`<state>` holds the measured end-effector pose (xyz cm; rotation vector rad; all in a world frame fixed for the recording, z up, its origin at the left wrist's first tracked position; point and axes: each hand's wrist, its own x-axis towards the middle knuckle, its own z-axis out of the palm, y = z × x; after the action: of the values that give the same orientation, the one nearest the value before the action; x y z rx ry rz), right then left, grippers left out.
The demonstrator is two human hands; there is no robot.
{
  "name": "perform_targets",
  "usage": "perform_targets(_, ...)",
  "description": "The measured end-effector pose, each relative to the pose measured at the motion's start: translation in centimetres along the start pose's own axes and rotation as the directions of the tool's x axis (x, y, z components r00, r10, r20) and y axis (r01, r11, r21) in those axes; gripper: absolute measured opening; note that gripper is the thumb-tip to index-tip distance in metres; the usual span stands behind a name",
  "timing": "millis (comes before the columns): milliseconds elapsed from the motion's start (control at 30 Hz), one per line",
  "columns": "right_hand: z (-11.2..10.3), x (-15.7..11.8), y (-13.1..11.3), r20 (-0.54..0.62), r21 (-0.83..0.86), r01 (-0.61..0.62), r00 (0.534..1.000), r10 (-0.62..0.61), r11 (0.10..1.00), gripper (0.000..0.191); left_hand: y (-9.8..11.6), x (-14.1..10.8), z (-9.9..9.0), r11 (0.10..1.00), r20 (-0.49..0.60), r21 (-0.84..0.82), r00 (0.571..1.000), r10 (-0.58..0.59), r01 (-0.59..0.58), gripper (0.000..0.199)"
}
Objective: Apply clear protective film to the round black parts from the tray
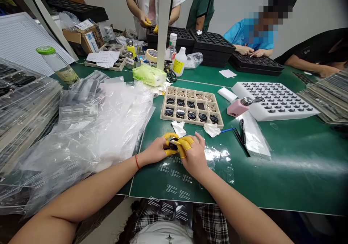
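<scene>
A round black watch head (173, 144) is held over the green table. My left hand (157, 149) is closed around its left side, with yellow finger cots on the fingertips. My right hand (194, 155), also in yellow finger cots, has its fingers bent and pressed to the watch head's right side; one finger sticks out. A small pale bit shows at the right fingertips, too small to name. Just beyond lie two crumpled white wipes (178, 128). Behind them stands a beige compartment tray (162, 118) of watch heads, some black-faced, some rose-gold, with one compartment vacant.
Clear plastic bags (108, 117) heap up at left. Printed clear film sheets (174, 184) lie beneath my hands. On the right are tweezers (240, 142), a pink pump bottle (237, 108) and a white foam tray (285, 116). Co-workers handle black trays (255, 64) across the table.
</scene>
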<state>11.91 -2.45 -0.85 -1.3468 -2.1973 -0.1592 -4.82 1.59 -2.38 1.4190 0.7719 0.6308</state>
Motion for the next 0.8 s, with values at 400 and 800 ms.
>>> perform_targets(400, 0.2, 2.0, 1.1, 0.029, 0.041, -0.096, 0.995, 0.095, 0.995, 0.024, 0.1, 0.2, -0.1, 0.997, -0.028, -0.072, 0.999, 0.029, -0.031, 0.055)
perform_targets(800, -0.9, -0.1, 6.5, 0.239, 0.063, -0.493, 0.852, 0.466, 0.868, 0.025, 0.3, 0.2, -0.2, 0.993, -0.024, -0.098, 0.998, -0.061, 0.058, 0.055)
